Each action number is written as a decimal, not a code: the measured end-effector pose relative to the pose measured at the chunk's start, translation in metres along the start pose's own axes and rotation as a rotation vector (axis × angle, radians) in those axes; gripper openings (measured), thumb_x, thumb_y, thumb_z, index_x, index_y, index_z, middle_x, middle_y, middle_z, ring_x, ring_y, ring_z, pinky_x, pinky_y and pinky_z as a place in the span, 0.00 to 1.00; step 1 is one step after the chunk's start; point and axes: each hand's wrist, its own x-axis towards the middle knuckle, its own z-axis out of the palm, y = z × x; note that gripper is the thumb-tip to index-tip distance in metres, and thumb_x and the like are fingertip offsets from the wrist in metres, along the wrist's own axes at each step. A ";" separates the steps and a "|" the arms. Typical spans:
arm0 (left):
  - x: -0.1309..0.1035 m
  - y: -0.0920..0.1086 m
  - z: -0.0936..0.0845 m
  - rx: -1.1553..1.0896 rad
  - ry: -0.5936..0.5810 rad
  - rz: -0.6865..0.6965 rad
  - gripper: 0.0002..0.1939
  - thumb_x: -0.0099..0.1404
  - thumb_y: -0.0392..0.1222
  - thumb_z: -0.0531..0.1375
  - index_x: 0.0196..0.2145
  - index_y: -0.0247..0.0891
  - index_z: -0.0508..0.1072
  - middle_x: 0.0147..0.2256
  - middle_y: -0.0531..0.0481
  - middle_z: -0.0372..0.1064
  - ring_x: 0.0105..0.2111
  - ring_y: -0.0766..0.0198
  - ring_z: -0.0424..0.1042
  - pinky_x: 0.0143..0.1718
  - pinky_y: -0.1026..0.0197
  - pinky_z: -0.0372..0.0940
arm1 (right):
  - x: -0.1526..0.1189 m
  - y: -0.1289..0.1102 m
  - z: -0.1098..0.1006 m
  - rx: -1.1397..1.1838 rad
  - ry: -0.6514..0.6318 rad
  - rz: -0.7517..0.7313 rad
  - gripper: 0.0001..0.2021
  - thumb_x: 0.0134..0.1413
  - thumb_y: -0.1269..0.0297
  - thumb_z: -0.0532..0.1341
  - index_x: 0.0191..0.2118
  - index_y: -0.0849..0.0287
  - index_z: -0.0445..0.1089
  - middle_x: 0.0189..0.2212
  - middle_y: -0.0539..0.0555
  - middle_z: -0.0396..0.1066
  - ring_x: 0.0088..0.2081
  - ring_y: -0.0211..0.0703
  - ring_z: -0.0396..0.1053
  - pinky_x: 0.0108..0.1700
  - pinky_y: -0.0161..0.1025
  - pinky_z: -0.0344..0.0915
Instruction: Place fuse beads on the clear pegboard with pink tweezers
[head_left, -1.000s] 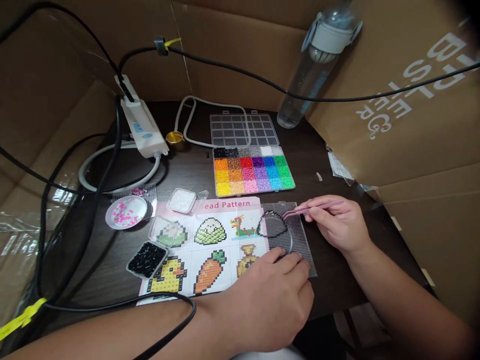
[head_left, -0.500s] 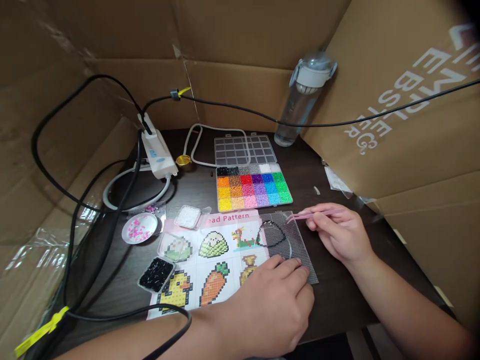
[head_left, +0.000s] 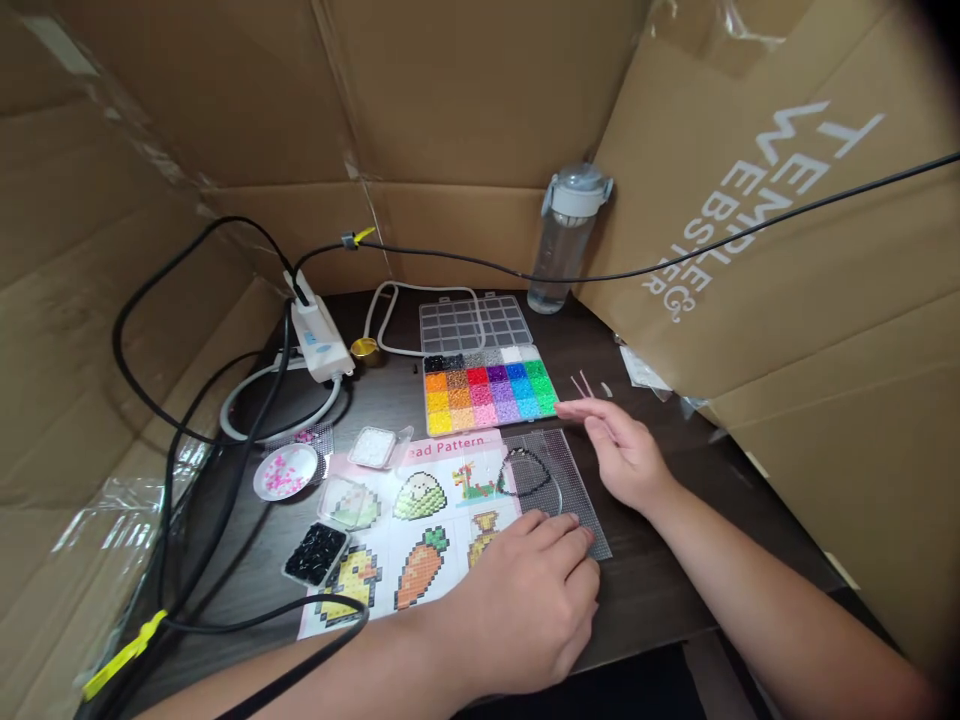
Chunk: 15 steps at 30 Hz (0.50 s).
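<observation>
My left hand [head_left: 525,595] lies palm down with its fingertips pressing the near edge of a clear pegboard [head_left: 574,480]. An outline of black beads [head_left: 525,472] sits on the board. My right hand [head_left: 626,455] hovers over the board's far right corner, fingers stretched towards the tray of coloured beads [head_left: 489,390]. Two pink tweezers tips [head_left: 582,385] stick out beyond its fingers; the rest of the tool is hidden by the hand. A bead pattern sheet [head_left: 420,500] with a carrot and a duck lies left of the board.
A small box of black beads [head_left: 315,553], a clear lid [head_left: 349,503], a box of white beads [head_left: 373,446] and a dish of pink beads [head_left: 285,472] lie at left. Cables, a white adapter [head_left: 321,340] and a water bottle [head_left: 559,245] stand behind. Cardboard walls surround the table.
My right hand lifted off the pegboard and moved up and left towards the bead tray, turning the tweezers away. The camera tilted up. My left hand stayed on the board.
</observation>
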 end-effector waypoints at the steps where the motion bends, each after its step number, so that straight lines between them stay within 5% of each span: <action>1: 0.000 0.000 0.001 0.004 0.003 0.000 0.14 0.68 0.44 0.52 0.44 0.34 0.72 0.51 0.41 0.72 0.54 0.54 0.69 0.52 0.52 0.63 | 0.000 0.000 0.001 -0.092 -0.048 -0.030 0.14 0.68 0.64 0.52 0.53 0.54 0.69 0.51 0.56 0.75 0.53 0.45 0.74 0.56 0.49 0.71; 8: 0.001 0.000 0.000 0.049 -0.003 -0.041 0.14 0.67 0.43 0.52 0.46 0.34 0.71 0.53 0.40 0.71 0.57 0.52 0.68 0.56 0.49 0.63 | 0.003 0.002 0.011 -0.416 -0.189 -0.204 0.15 0.66 0.69 0.50 0.55 0.55 0.65 0.59 0.62 0.68 0.59 0.51 0.69 0.58 0.58 0.67; 15: -0.003 0.004 -0.002 0.095 -0.012 -0.140 0.16 0.67 0.44 0.53 0.48 0.32 0.70 0.57 0.32 0.66 0.60 0.46 0.65 0.59 0.42 0.61 | 0.001 0.001 0.013 -0.452 -0.160 -0.235 0.16 0.65 0.69 0.51 0.55 0.55 0.64 0.59 0.62 0.68 0.57 0.51 0.70 0.58 0.58 0.67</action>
